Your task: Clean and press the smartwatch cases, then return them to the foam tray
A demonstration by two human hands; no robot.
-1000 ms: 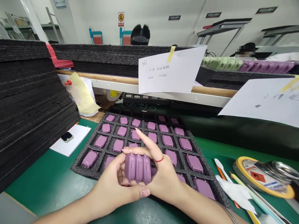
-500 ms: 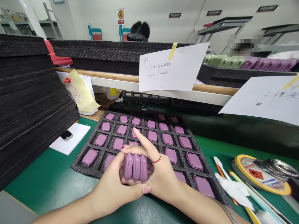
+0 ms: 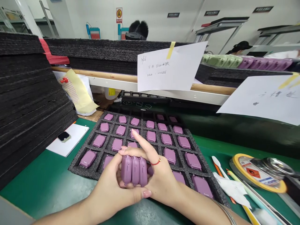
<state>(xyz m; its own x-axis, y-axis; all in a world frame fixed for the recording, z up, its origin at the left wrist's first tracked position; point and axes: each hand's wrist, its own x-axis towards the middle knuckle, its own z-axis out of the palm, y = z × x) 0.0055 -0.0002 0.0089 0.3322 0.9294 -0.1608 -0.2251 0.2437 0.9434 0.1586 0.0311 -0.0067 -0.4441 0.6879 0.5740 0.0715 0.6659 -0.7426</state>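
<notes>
Three purple smartwatch cases (image 3: 135, 170) stand side by side on edge between my hands, their narrow sides with small slots facing me. My left hand (image 3: 112, 187) wraps them from the left, with its thumb across underneath. From the right, my right hand (image 3: 161, 178) closes on the same row, its index finger pointing up and away. Beneath and beyond both hands lies a black foam tray (image 3: 79, 165), whose compartments hold several more purple watch cases (image 3: 99, 141). My hands hide part of the tray's near rows.
Stacked black foam sheets (image 3: 28, 109) rise at the left, beside a watch (image 3: 63, 137) on white paper (image 3: 78, 132). At right lie a yellow-rimmed tape roll (image 3: 255, 175), a crumpled wipe (image 3: 233, 187) and thin tools. A shelf with paper notes (image 3: 171, 73) crosses ahead; a person's head (image 3: 138, 30) shows beyond.
The view has shifted slightly, so the scene sits a little further left. Both hands keep the same hold, and the watch cases have turned slightly between them.
</notes>
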